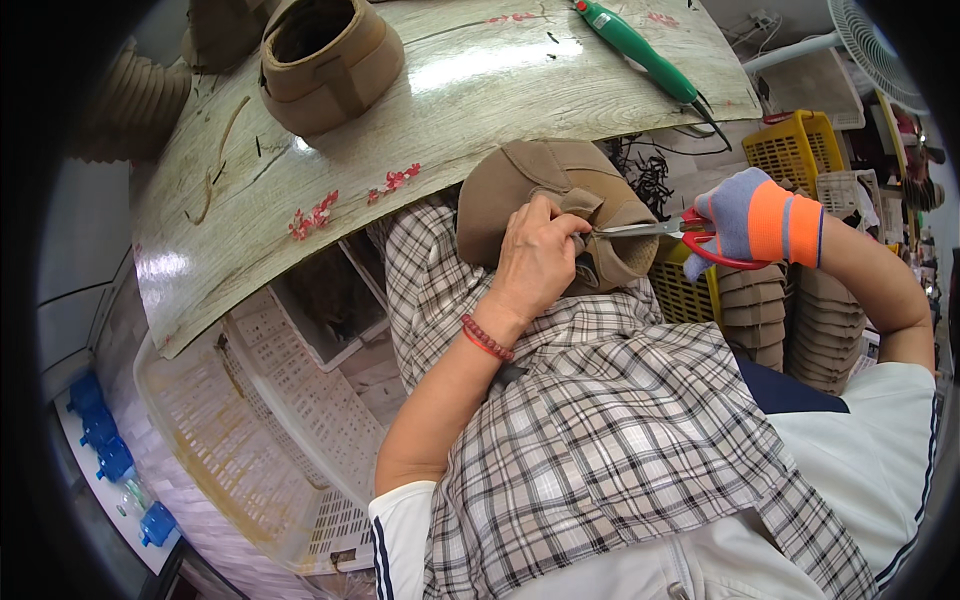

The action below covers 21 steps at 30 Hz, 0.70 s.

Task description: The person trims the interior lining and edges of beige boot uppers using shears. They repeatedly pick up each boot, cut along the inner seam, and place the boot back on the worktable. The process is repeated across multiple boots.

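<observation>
item under work: one brown cap (510, 185), located at the near edge of the table (460, 105), over the wearer's plaid apron (610, 400). contact between cap and table edge cannot be told.

left hand (538, 255): bare, with a red bracelet (487, 338) at the wrist. fingers pinched narrow, holding the cap by a strap.

right hand (748, 220): gloved in grey and orange. fingers closed around the red handles of the scissors (672, 228); blades point left and reach the strap just beside the left fingertips. whether the blade tips are parted cannot be told.

surroundings: on the table, a second brown cap (330, 85) stands opening upward, well apart from a green tool (640, 52) with a black cord. stacked brown caps (825, 330) stand below the right forearm. a white basket (230, 440) sits at the left, below the table.
</observation>
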Each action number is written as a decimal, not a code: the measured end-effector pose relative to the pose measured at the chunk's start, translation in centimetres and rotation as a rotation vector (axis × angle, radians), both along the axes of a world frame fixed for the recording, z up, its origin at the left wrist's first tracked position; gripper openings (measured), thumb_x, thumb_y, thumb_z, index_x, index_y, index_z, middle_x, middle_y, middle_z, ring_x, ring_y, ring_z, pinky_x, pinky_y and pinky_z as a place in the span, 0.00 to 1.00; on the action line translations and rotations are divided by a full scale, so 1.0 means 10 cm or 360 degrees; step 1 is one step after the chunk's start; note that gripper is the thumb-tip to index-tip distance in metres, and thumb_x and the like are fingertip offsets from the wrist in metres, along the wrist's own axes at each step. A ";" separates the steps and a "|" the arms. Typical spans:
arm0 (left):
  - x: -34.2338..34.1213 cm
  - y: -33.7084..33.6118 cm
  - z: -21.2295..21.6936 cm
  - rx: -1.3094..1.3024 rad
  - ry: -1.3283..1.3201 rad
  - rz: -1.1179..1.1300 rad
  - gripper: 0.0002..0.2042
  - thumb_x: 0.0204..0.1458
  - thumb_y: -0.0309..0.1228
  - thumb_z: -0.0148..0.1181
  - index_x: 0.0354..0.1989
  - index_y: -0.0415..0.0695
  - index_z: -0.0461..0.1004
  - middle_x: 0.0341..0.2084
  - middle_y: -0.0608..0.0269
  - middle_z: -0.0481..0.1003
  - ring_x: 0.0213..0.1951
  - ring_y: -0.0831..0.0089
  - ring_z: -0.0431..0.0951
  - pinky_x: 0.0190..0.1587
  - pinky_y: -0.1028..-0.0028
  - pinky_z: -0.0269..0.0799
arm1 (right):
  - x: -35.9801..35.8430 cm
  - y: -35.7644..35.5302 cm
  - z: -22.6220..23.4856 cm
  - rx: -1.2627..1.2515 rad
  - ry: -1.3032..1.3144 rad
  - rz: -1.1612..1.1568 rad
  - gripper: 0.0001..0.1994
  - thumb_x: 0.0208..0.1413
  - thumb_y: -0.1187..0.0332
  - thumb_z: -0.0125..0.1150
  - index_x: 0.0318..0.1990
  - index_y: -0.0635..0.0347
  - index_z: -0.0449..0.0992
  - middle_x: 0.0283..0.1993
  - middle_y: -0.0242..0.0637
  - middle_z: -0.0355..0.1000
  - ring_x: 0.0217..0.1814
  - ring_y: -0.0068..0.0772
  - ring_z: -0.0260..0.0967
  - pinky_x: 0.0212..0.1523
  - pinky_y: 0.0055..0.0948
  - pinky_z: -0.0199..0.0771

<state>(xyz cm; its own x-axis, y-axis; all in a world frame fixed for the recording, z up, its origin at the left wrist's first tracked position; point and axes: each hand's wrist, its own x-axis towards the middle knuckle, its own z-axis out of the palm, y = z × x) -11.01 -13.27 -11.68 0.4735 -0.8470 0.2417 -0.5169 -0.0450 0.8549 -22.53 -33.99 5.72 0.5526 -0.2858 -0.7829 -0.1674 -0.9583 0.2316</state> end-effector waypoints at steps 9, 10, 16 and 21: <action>-0.02 0.00 0.01 -0.0007 -0.0001 -0.0003 0.12 0.49 0.18 0.55 0.37 0.44 0.83 0.34 0.56 0.70 0.42 0.57 0.74 0.49 0.62 0.70 | 0.07 0.01 -0.02 0.0002 0.0047 0.0027 0.43 0.35 0.21 0.60 0.34 0.59 0.82 0.24 0.44 0.77 0.30 0.49 0.78 0.32 0.40 0.76; -0.02 0.00 0.01 -0.0008 -0.0004 -0.0003 0.12 0.49 0.18 0.55 0.37 0.44 0.83 0.34 0.56 0.70 0.41 0.57 0.74 0.49 0.62 0.70 | 0.08 0.00 -0.03 0.0002 0.0053 0.0029 0.43 0.36 0.21 0.60 0.34 0.59 0.82 0.24 0.44 0.77 0.30 0.49 0.78 0.32 0.40 0.76; -0.02 0.01 0.01 -0.0013 0.0004 -0.0006 0.12 0.49 0.18 0.55 0.37 0.44 0.83 0.34 0.56 0.70 0.41 0.57 0.74 0.48 0.62 0.71 | 0.13 0.04 0.08 0.0019 0.0074 -0.0002 0.42 0.35 0.20 0.59 0.29 0.59 0.81 0.23 0.45 0.76 0.30 0.50 0.77 0.32 0.40 0.76; -0.01 0.00 0.02 -0.0030 -0.0008 -0.0008 0.12 0.48 0.18 0.55 0.36 0.44 0.82 0.34 0.56 0.70 0.41 0.57 0.74 0.48 0.63 0.71 | 0.11 0.01 0.05 0.0058 0.0011 -0.0006 0.42 0.35 0.20 0.59 0.27 0.59 0.81 0.21 0.45 0.75 0.28 0.51 0.76 0.30 0.41 0.75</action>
